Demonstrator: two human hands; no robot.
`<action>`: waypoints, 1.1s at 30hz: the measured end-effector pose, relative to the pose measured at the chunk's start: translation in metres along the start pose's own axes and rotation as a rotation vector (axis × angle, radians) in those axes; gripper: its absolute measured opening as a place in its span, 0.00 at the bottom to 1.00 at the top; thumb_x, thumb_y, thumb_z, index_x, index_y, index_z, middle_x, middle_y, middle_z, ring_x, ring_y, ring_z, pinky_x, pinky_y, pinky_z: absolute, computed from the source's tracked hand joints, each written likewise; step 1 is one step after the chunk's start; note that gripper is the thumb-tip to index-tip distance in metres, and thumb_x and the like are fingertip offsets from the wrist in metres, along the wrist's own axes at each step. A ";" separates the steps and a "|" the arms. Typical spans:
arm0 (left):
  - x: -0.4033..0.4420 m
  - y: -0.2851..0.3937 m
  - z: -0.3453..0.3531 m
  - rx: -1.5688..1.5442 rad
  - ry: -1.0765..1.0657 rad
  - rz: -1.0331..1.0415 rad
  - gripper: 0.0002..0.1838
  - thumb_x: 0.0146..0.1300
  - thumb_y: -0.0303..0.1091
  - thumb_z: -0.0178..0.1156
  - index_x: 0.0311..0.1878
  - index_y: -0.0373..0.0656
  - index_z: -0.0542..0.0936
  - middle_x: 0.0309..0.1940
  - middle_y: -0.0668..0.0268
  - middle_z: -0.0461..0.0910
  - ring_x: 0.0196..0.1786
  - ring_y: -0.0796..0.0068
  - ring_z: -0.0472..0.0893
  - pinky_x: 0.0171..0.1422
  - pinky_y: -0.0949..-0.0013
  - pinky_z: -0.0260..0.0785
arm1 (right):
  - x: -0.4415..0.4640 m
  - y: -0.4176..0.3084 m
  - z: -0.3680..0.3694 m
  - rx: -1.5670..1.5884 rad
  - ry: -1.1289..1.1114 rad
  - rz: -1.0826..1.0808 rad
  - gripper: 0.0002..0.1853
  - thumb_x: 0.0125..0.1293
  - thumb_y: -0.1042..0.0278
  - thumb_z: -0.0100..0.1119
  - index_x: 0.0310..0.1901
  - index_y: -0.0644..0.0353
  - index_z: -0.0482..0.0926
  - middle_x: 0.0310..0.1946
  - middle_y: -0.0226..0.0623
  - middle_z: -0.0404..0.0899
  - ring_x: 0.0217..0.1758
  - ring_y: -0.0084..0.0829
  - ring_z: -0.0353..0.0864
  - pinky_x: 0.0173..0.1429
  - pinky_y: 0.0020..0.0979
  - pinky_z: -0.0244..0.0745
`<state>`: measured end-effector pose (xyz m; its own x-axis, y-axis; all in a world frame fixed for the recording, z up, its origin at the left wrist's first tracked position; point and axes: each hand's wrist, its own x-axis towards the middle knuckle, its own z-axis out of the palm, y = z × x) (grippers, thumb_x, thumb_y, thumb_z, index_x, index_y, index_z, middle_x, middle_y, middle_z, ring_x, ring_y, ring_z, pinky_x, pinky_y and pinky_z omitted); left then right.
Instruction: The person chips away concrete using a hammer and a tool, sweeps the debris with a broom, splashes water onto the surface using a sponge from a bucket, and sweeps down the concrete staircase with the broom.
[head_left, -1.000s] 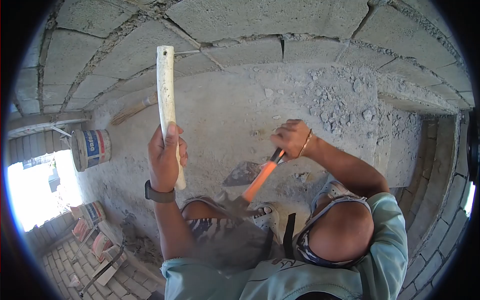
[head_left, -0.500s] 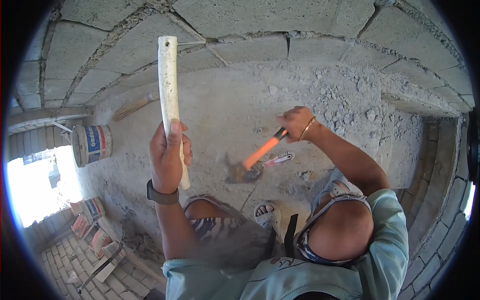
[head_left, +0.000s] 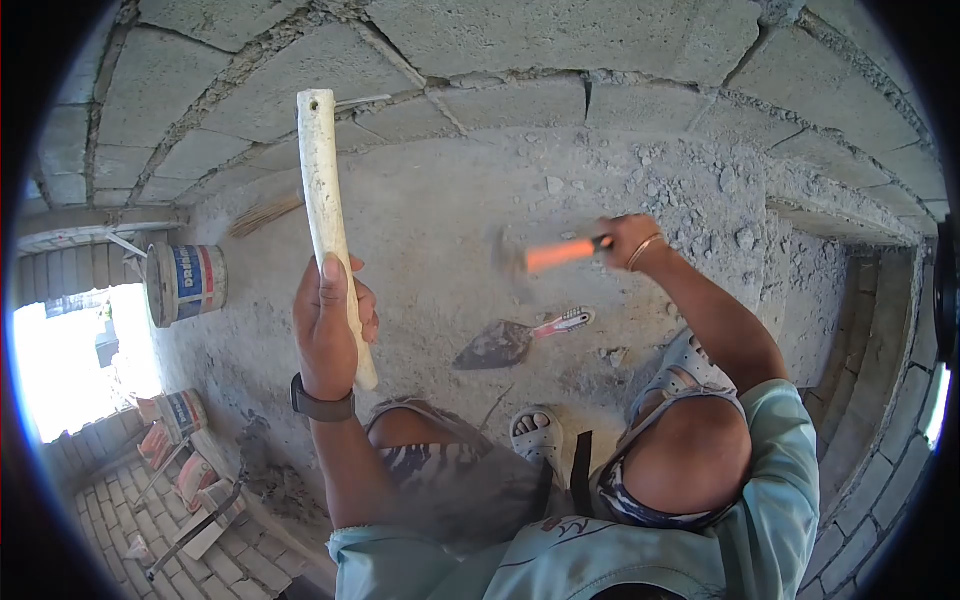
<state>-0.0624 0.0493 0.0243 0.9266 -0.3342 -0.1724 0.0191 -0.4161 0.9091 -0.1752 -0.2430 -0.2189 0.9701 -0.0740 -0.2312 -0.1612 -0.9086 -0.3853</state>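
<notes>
We saw the left hand [head_left: 335,325] wrapped around the lower part of a pale stick [head_left: 320,170], its holed end pointing up the view, while the right hand [head_left: 632,240] clenched the black end of an orange-handled hammer [head_left: 560,255], whose blurred head pointed toward the stick but stood well apart from it. Between the hands and nearer the feet, we found a trowel [head_left: 497,343] lying on the floor [head_left: 420,250], touched by neither. We could read only "DR" at the start of the bucket [head_left: 158,285]'s blue label [head_left: 188,275].
</notes>
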 end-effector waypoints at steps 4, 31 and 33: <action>-0.003 -0.003 -0.006 -0.031 0.025 -0.032 0.24 0.66 0.53 0.38 0.38 0.37 0.67 0.13 0.71 0.62 0.12 0.84 0.61 0.15 0.80 0.55 | 0.013 0.018 -0.009 0.049 -0.080 0.498 0.14 0.46 0.62 0.56 0.36 0.55 0.75 0.27 0.42 0.78 0.32 0.43 0.79 0.36 0.38 0.74; 0.009 -0.002 0.001 -0.043 0.007 -0.037 0.26 0.65 0.56 0.39 0.38 0.38 0.67 0.12 0.71 0.62 0.11 0.84 0.62 0.15 0.80 0.56 | 0.008 0.021 -0.023 0.134 0.031 0.585 0.13 0.49 0.64 0.52 0.36 0.58 0.76 0.32 0.49 0.78 0.36 0.44 0.79 0.39 0.40 0.74; 0.003 -0.002 0.002 -0.031 0.002 -0.052 0.25 0.65 0.56 0.39 0.38 0.38 0.67 0.13 0.71 0.62 0.12 0.84 0.62 0.15 0.80 0.55 | -0.015 -0.010 -0.024 0.210 0.042 0.440 0.12 0.49 0.64 0.51 0.35 0.59 0.75 0.28 0.47 0.78 0.34 0.45 0.79 0.38 0.42 0.73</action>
<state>-0.0602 0.0477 0.0214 0.9248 -0.3111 -0.2191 0.0789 -0.4064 0.9103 -0.1834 -0.2428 -0.1903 0.8075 -0.4530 -0.3779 -0.5865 -0.6853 -0.4318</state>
